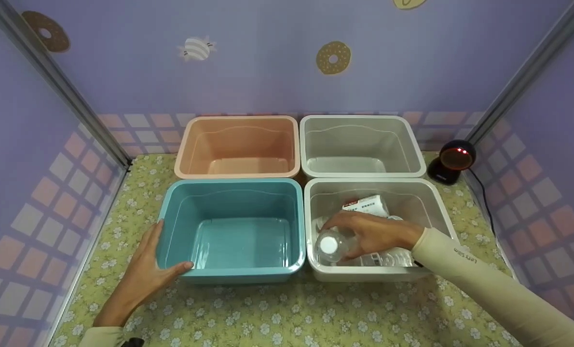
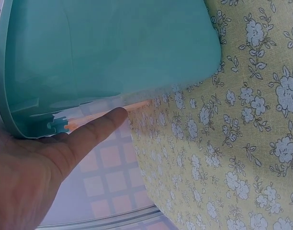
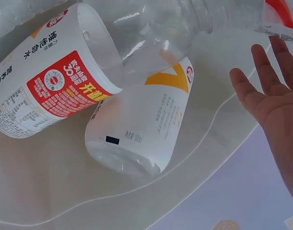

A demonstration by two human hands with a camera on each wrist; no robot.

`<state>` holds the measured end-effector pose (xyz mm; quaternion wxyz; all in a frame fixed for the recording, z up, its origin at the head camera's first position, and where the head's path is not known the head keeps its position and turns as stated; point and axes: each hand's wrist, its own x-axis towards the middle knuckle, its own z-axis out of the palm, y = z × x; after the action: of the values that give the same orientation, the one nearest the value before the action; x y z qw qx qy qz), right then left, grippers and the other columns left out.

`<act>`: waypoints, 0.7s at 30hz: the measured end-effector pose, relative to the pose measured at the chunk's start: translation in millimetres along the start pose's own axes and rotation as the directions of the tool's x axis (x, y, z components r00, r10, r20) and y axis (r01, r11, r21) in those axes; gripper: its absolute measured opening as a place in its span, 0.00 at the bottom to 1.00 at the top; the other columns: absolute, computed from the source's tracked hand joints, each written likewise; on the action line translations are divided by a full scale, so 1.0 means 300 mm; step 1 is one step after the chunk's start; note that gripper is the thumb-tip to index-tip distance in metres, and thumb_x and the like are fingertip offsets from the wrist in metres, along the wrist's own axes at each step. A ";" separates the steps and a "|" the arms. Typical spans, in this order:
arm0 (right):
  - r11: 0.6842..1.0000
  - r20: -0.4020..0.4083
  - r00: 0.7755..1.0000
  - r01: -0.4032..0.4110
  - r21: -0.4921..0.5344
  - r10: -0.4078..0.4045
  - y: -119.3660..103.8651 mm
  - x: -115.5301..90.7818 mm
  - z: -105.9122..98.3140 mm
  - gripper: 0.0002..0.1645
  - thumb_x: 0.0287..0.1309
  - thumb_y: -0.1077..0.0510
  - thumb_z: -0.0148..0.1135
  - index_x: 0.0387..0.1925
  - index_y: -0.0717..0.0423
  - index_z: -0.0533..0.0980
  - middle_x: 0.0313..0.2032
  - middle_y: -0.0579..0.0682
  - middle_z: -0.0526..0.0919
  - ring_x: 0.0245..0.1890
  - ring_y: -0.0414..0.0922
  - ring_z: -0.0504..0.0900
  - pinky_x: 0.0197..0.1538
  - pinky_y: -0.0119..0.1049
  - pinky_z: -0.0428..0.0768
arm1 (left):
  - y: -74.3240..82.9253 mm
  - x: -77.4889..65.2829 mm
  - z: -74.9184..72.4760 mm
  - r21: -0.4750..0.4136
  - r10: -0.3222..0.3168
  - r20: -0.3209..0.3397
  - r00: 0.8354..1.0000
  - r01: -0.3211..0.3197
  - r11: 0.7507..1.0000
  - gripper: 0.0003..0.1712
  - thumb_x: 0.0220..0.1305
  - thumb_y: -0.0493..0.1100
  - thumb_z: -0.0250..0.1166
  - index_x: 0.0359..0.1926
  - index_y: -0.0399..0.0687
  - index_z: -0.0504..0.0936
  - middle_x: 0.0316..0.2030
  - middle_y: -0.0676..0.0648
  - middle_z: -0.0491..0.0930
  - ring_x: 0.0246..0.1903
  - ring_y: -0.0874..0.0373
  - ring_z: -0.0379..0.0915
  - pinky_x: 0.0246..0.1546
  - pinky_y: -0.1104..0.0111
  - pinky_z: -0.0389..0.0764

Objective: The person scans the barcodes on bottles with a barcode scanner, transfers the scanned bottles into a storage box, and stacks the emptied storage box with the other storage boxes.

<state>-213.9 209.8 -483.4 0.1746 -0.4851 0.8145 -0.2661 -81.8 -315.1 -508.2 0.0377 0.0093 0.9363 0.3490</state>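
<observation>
One teal bin (image 1: 248, 272), one orange bin (image 1: 248, 140) and two whitish bins (image 1: 364, 276) make four. One black device (image 1: 444, 171) at three o'clock; two hands (image 1: 144, 270); at least three bottles (image 3: 141, 129), overlapping.

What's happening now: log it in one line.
left hand: touching blue bin | right hand: at capped bottle in near white bin, grip unclear | black device: red lights on

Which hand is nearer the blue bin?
Left. The left hand touches the blue bin at its near-left corner; the right hand is in the front white bin beside it.
</observation>
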 end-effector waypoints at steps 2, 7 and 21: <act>0.999 -0.018 1.000 -0.016 0.037 0.017 -0.001 -0.008 -0.012 0.41 0.55 0.53 0.87 0.69 0.51 0.79 0.63 0.48 0.84 0.62 0.49 0.83 0.63 0.51 0.86 | 0.000 0.001 0.001 0.002 0.002 -0.003 1.000 -0.002 1.000 0.75 0.66 0.64 0.77 0.91 0.43 0.34 0.86 0.25 0.37 0.79 0.13 0.43 0.68 0.15 0.54; 0.996 -0.072 0.996 -0.055 0.076 0.060 0.008 -0.026 -0.042 0.41 0.56 0.54 0.87 0.68 0.56 0.78 0.61 0.51 0.84 0.59 0.50 0.84 0.59 0.54 0.89 | 0.000 0.003 0.002 0.005 0.000 -0.003 1.000 0.000 1.000 0.76 0.65 0.63 0.78 0.91 0.43 0.34 0.86 0.24 0.36 0.78 0.12 0.42 0.68 0.14 0.53; 0.984 -0.169 0.980 -0.077 0.160 0.104 0.038 -0.066 -0.095 0.41 0.55 0.52 0.87 0.67 0.56 0.80 0.54 0.45 0.89 0.56 0.49 0.87 0.65 0.58 0.84 | -0.003 0.006 0.000 -0.019 -0.022 0.005 1.000 0.022 1.000 0.75 0.65 0.62 0.79 0.91 0.42 0.35 0.86 0.24 0.38 0.80 0.14 0.41 0.69 0.15 0.55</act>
<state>-228.0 239.3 -466.9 0.1503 -0.4072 0.8251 -0.3616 -83.5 -315.7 -508.7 0.0437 -0.0006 0.9329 0.3576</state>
